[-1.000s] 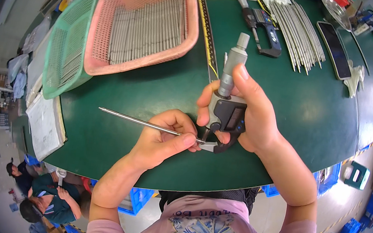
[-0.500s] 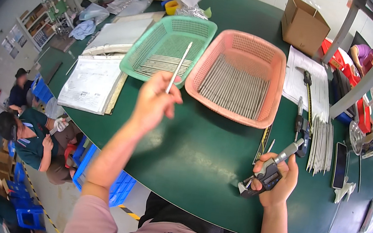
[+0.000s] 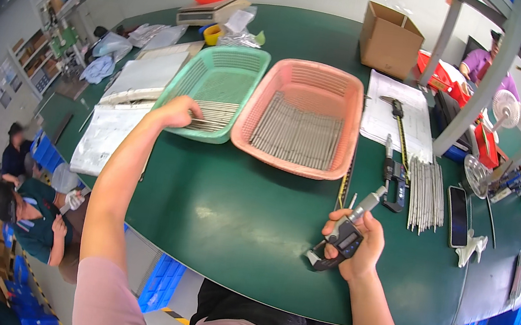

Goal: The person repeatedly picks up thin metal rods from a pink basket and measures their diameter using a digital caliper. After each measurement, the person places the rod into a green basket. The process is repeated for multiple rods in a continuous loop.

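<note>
My left hand (image 3: 178,112) reaches over the near left rim of the green plastic basket (image 3: 256,67). Its fingers are bent and pinched at the left ends of the thin metal rods (image 3: 217,116) lying there; which single rod they grip is partly hidden. In my right hand (image 3: 364,248) is a digital micrometer (image 3: 348,238), its frame down-left and its thimble pointing up-right, above the green table. Beside the green basket stands a pink basket (image 3: 247,141) holding a row of many grey metal rods (image 3: 297,131).
Right of the baskets lie a second micrometer (image 3: 393,180), a caliper (image 3: 397,111), a bundle of rods (image 3: 425,197) and a phone (image 3: 457,216). Papers (image 3: 109,139) lie at left. A cardboard box (image 3: 391,42) and a metal post (image 3: 482,80) stand behind. Other people sit left and far right.
My left hand has gone left and down into the green basket with the rod it held up. The right hand still holds the micrometer. The whole view has shifted a little.
</note>
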Action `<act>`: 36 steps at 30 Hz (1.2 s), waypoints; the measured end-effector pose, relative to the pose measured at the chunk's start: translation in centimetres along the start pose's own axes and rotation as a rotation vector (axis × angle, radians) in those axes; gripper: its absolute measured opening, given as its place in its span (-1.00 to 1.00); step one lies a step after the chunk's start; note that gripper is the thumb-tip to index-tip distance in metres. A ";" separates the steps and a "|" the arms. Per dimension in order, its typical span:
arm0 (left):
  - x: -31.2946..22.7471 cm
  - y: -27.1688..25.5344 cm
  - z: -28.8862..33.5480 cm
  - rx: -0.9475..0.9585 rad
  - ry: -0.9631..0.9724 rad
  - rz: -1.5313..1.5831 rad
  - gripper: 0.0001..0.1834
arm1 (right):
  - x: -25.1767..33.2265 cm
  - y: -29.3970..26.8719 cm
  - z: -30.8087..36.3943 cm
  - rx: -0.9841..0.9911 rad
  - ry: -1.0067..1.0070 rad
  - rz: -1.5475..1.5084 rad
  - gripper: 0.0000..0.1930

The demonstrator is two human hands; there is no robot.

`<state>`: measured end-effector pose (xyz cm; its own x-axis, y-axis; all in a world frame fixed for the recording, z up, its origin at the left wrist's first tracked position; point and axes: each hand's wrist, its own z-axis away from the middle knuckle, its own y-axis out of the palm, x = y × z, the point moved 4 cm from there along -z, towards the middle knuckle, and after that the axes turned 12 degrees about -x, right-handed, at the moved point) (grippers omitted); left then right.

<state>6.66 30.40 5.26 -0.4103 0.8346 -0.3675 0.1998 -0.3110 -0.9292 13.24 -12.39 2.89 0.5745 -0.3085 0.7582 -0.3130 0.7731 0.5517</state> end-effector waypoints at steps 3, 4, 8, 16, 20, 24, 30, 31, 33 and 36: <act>-0.7 0.2 -0.3 -0.095 0.092 -0.064 -0.61 | 0.0 0.0 0.1 -0.007 0.013 0.020 -0.48; -0.6 0.2 -0.2 -0.102 0.091 -0.094 -0.63 | 0.0 0.1 0.2 0.005 0.020 0.025 -0.49; 0.2 0.2 -1.6 -0.210 -0.027 -0.084 -0.73 | -0.7 0.3 0.5 0.053 0.053 0.001 -0.50; -1.2 1.1 -5.2 -0.361 -0.090 -0.284 -0.80 | -0.3 -0.7 -0.7 0.004 -0.041 -0.144 -0.44; -0.4 2.1 -7.9 -0.388 -0.050 -0.353 -0.83 | 0.5 -1.3 -1.2 -0.067 -0.096 -0.207 -0.42; -2.0 3.3 -9.4 -0.372 0.023 -0.365 -0.82 | 1.0 -2.4 -1.6 -0.095 -0.118 -0.244 -0.43; 0.2 3.6 -9.0 -0.410 0.032 -0.408 -0.84 | 0.8 -2.3 -2.3 -0.090 -0.084 -0.255 -0.45; -0.1 3.7 -9.1 -0.420 0.039 -0.421 -0.83 | 0.9 -2.4 -2.3 -0.085 -0.093 -0.255 -0.46; -1.0 3.4 -9.3 -0.482 -0.029 -0.387 -0.85 | 0.9 -2.8 -2.4 -0.077 -0.101 -0.255 -0.45; -2.3 1.8 -10.5 -0.660 -0.032 -0.226 -0.89 | 0.8 -3.2 -2.9 -0.077 -0.096 -0.264 -0.46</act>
<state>17.27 32.68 4.80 -0.5294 0.8294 -0.1784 0.6011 0.2183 -0.7688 16.89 -13.53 0.68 0.5534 -0.5527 0.6231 -0.1019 0.6976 0.7092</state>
